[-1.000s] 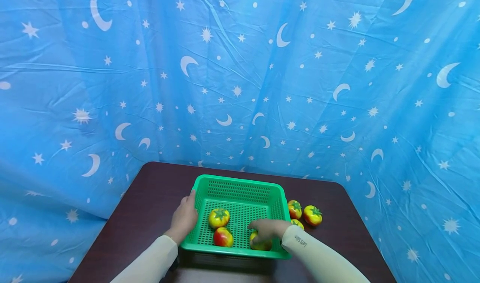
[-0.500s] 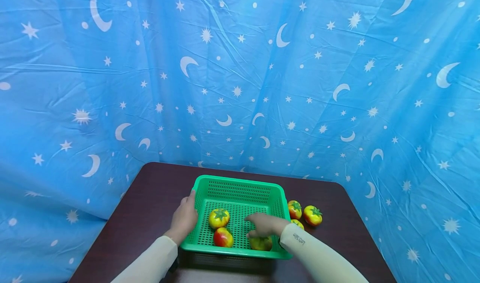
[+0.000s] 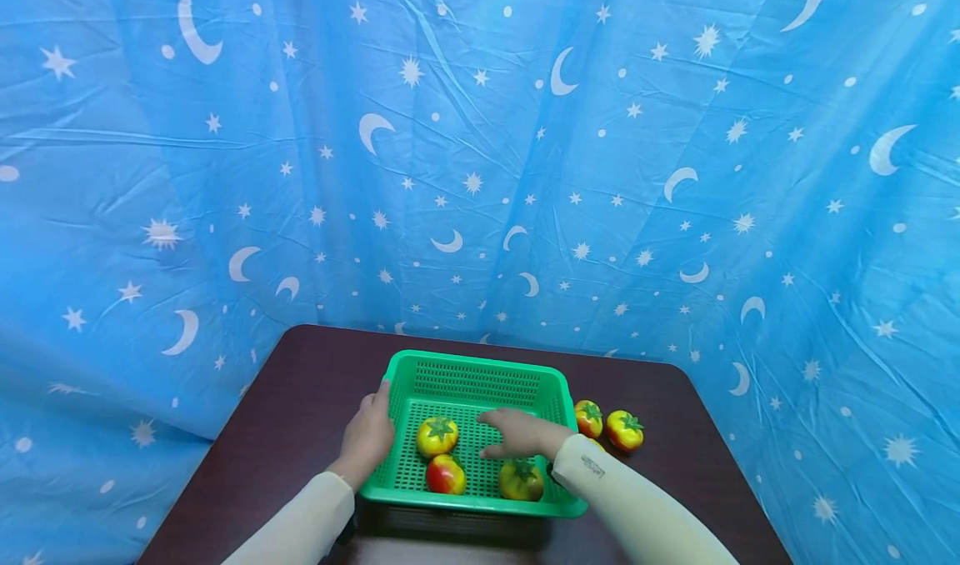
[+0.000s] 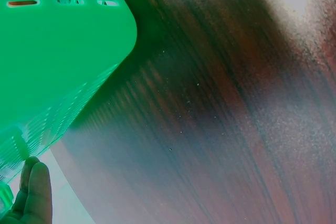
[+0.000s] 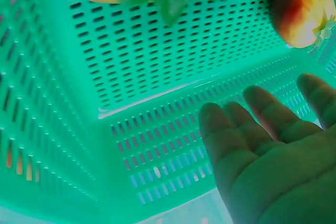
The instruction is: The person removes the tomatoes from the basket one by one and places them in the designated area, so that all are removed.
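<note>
A green slotted basket stands on a dark wooden table. Three red-yellow tomatoes lie inside: one at the middle, one at the near left, one at the near right. My right hand hovers open over the basket floor, just beyond the near-right tomato, holding nothing. In the right wrist view its straight fingers spread above the basket's mesh, with a tomato ahead. My left hand rests flat against the basket's left wall; its fingertips show beside the wall.
Two more tomatoes lie on the table right of the basket; my right sleeve hides what is near them. A blue star-and-moon curtain hangs close behind and around the table.
My right hand has let go of the near-right tomato and moved up and away from me over the basket. That tomato now lies uncovered. The left hand has not moved.
</note>
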The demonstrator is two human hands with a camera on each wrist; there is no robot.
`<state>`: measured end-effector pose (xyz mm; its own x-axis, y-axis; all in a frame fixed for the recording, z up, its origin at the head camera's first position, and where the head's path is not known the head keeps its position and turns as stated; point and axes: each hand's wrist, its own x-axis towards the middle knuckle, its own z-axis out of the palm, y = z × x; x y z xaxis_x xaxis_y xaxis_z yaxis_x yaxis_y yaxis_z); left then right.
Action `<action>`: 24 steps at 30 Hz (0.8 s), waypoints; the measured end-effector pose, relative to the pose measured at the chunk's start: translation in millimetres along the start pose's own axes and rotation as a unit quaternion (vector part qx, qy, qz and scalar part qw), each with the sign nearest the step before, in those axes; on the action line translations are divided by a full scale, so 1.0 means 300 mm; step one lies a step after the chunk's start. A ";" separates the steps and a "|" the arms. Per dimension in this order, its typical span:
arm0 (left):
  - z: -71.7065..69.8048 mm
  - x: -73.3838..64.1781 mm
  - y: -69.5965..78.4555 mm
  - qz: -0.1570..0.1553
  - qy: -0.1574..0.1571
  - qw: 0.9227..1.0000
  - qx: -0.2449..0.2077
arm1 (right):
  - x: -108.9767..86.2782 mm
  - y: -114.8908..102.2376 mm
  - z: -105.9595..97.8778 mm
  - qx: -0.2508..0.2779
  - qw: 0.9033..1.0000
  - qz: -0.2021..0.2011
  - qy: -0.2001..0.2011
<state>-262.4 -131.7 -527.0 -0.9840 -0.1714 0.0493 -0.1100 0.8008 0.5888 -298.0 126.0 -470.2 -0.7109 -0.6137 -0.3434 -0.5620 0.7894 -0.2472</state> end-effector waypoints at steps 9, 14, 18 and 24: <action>-0.004 -0.004 0.001 -0.002 -0.002 1.000 0.000 | 0.051 -0.062 0.005 -0.007 1.000 -0.005 0.024; -0.005 -0.005 0.003 -0.005 -0.005 1.000 0.000 | 0.089 -0.085 0.026 -0.004 1.000 -0.009 0.028; -0.006 -0.005 0.005 -0.004 -0.004 1.000 0.001 | 0.117 -0.100 0.043 0.000 1.000 -0.011 0.029; -0.007 -0.006 0.008 -0.002 -0.003 1.000 0.001 | 0.148 -0.125 0.076 0.012 0.999 -0.007 0.030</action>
<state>-260.5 -130.7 -523.9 -0.9843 -0.1717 0.0417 -0.1150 0.8016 0.5867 -298.7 69.5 -496.8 -0.7270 -0.6247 -0.2851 -0.5627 0.7799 -0.2739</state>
